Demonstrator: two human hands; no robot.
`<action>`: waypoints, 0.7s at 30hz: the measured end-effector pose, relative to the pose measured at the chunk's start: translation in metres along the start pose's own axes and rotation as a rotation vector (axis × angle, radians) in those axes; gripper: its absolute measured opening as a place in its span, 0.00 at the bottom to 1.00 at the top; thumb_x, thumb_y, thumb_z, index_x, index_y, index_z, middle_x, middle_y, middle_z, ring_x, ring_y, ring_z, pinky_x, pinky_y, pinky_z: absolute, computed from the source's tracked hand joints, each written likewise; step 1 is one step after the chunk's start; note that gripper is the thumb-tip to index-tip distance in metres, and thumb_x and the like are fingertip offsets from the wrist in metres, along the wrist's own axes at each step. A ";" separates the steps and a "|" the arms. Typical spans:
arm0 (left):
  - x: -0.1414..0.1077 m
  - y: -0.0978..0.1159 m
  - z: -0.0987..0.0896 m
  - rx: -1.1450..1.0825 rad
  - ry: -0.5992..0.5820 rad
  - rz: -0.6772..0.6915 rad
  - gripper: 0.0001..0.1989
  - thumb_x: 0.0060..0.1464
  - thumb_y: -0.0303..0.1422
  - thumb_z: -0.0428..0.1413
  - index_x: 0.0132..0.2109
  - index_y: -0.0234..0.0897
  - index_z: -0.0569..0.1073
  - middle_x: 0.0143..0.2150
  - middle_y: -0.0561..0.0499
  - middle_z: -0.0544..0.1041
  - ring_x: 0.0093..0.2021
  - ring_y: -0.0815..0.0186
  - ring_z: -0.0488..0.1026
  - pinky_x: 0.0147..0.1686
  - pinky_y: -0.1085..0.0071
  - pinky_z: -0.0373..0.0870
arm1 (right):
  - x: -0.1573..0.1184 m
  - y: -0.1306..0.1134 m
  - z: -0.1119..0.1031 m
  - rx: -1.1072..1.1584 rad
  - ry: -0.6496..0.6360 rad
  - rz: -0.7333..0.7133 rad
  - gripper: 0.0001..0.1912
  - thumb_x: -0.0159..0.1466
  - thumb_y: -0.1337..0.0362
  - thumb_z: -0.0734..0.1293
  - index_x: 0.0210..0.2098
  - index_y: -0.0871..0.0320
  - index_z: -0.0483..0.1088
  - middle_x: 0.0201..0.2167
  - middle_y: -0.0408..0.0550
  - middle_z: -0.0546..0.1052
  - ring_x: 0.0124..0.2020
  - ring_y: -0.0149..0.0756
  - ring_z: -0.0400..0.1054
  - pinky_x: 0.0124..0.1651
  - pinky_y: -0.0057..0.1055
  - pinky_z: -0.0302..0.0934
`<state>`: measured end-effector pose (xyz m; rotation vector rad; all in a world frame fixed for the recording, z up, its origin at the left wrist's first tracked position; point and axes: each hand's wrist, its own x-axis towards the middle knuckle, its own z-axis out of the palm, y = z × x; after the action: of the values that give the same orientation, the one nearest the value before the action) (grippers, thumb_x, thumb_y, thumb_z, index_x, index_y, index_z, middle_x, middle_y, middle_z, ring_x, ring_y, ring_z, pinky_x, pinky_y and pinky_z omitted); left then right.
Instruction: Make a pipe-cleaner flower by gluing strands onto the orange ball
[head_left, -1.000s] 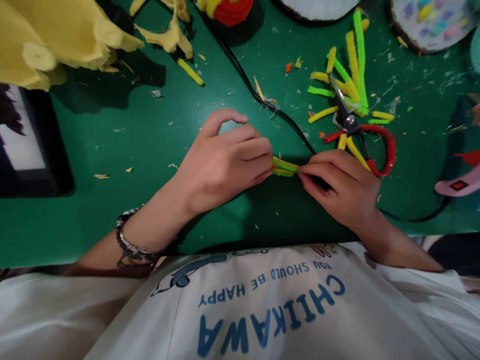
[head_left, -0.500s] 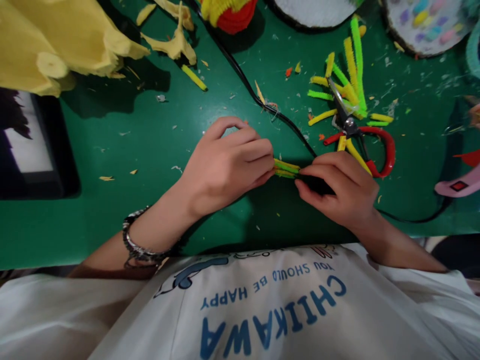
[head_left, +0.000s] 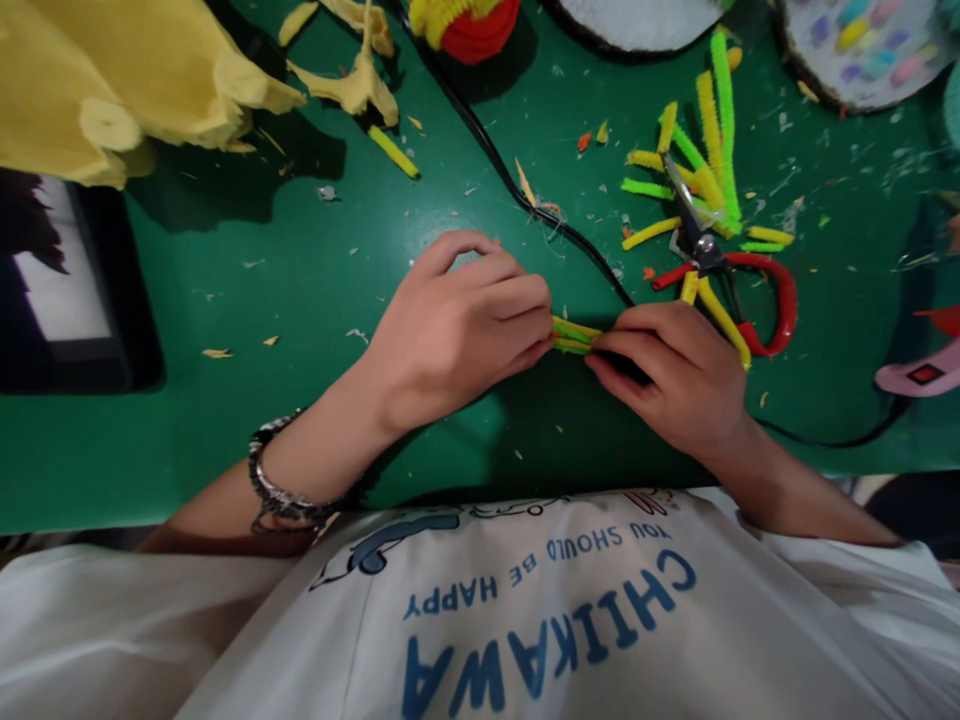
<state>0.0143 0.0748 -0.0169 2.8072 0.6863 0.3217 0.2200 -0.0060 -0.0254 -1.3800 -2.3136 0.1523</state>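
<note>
A green table (head_left: 187,440) spreads before me, littered with scraps (head_left: 217,353). Over it, the person's left hand (head_left: 465,325) is closed around one end of a bundle and the right hand (head_left: 675,370) pinches the other, near red-handled scissors (head_left: 705,245). The little yellow-and-green fuzzy bundle (head_left: 574,335) spans the gap: light, I'd judge, soft outside, bendable, hardly slippery, best pinched at both ends.

Dim light, seemingly from overhead, leaves a faint sheen on the green desk (head_left: 255,300) at upper centre and soft shadow below the fingers (head_left: 525,297), while wide-angle distortion stretches the white sleeves (head_left: 112,625) in the lower corners.
</note>
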 end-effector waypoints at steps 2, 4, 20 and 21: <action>0.000 0.000 0.000 0.009 0.028 0.015 0.15 0.62 0.30 0.44 0.31 0.39 0.72 0.34 0.56 0.78 0.34 0.67 0.71 0.44 0.63 0.64 | 0.000 0.000 0.000 0.012 -0.003 0.013 0.03 0.61 0.68 0.65 0.35 0.57 0.71 0.34 0.48 0.76 0.35 0.35 0.70 0.37 0.32 0.68; 0.000 0.000 0.002 0.016 0.051 0.027 0.15 0.62 0.29 0.44 0.31 0.39 0.72 0.33 0.56 0.78 0.33 0.68 0.71 0.44 0.64 0.64 | -0.001 0.000 0.001 0.034 -0.013 0.013 0.04 0.61 0.69 0.64 0.35 0.56 0.71 0.35 0.48 0.77 0.36 0.34 0.71 0.39 0.33 0.68; 0.001 0.003 -0.001 -0.038 -0.026 -0.041 0.13 0.60 0.30 0.46 0.28 0.40 0.70 0.32 0.58 0.77 0.34 0.69 0.70 0.51 0.64 0.61 | -0.004 -0.004 0.007 0.078 0.031 -0.024 0.07 0.60 0.75 0.64 0.31 0.57 0.64 0.31 0.47 0.75 0.33 0.32 0.68 0.37 0.30 0.66; 0.001 0.004 0.000 -0.026 -0.012 -0.034 0.13 0.60 0.29 0.47 0.28 0.39 0.69 0.32 0.58 0.77 0.34 0.69 0.71 0.51 0.64 0.61 | -0.005 -0.004 0.007 0.085 0.031 -0.021 0.07 0.60 0.75 0.64 0.30 0.57 0.64 0.31 0.46 0.75 0.33 0.32 0.68 0.37 0.30 0.65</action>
<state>0.0164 0.0723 -0.0154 2.7677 0.7212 0.3043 0.2155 -0.0114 -0.0320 -1.3070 -2.2683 0.2179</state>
